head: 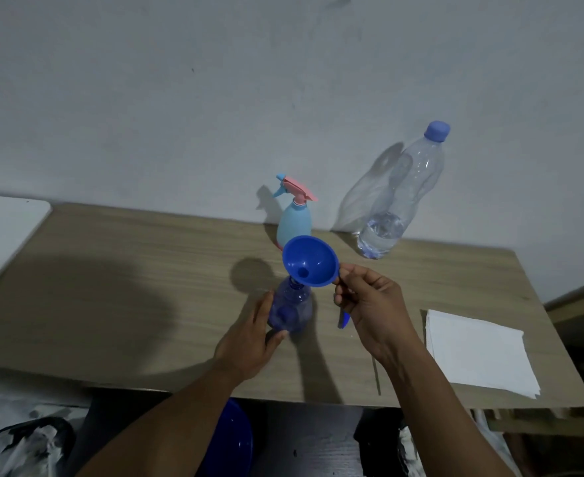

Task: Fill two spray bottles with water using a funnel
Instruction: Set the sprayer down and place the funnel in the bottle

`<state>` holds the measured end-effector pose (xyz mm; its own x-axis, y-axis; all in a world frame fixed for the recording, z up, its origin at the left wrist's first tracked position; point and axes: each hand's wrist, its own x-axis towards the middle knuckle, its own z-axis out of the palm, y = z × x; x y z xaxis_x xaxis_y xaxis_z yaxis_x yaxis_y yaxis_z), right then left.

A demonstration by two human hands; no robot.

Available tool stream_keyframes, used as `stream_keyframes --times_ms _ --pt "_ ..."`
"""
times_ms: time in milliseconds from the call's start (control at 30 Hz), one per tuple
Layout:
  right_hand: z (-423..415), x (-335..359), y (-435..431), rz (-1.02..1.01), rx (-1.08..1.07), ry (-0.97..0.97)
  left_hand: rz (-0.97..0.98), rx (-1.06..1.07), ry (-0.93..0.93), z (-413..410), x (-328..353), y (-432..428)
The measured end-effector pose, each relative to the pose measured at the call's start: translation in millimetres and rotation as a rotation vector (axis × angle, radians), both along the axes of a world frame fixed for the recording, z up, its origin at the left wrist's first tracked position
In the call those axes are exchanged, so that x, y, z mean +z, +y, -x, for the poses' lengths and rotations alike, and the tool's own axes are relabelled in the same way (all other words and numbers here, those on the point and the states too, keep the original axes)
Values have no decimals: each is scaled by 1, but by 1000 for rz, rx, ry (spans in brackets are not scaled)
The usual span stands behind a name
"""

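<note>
Head view, looking down at a wood-grain table [111, 270] set against a pale wall [214, 98].

- Dark blue spray bottle [288, 311]: translucent, stands upright near the table's middle. Its neck is open and has no spray head on it.
- Left hand [249, 342]: wraps the lower body of the dark blue spray bottle from the left. The fingers [263, 304] are curled round the far side and the thumb lies across the near side, a firm grip.
- Funnel [311, 261]: solid blue and tilted, with the wide mouth facing up and toward the camera. Its spout points down at the open neck of the dark blue spray bottle. Cannot tell whether the spout is seated inside the neck.
- Right hand [369, 304]: pinches the small tab on the funnel's rim between thumb and forefinger; the other fingers are curled. A small blue piece shows just under this hand; cannot tell what it is.
- Light blue spray bottle [295, 223]: upright behind the funnel, close to the wall, with a pink trigger head fitted.
- Water bottle [400, 194]: clear plastic with the blue cap on, upright at the back right. Water fills only its lower part.
- Stack of white paper [476, 352]: lies flat near the right edge of the table, well apart from the bottles.
- Blue basin [232, 438]: below the table's near edge, partly hidden by the left forearm.
</note>
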<state>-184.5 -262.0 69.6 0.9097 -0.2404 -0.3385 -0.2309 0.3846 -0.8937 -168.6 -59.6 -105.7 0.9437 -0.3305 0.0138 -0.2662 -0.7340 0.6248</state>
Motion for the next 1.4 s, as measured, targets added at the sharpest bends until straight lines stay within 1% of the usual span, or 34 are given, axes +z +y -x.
stream_keyframes --times_ms 300,433,733,833,933,1000,1067,1100,1167,1233,1333,1400 --pt "3 -8 6 185 13 15 84 9 -33 1 3 0" --pt "3 -8 7 233 16 7 103 -8 -46 2 4 0" --pt "4 -8 5 255 24 -1 91 13 -41 1 0 1" --pt "6 -11 -3 233 -25 11 121 18 -36 2 2 -1" --pt "9 -15 -21 212 -95 40 150 80 -23 13 0 -1" --pt "12 -19 -39 224 -114 72 169 200 -5 32 0 -6" --pt "13 -23 -61 221 -126 97 192 313 -28 59 -1 -18" --pt "11 -25 -73 226 -126 107 194 329 -62 75 1 -27" --pt "5 -27 -98 240 -121 122 180 289 -116 97 9 -47" --pt "-4 -26 -123 271 -124 111 163 243 -110 102 25 -76" --pt "-27 -15 -157 337 -106 33 321 218 -51 71 75 -136" --pt "-48 -5 -177 460 -68 -14 412 163 -25 32 105 -173"
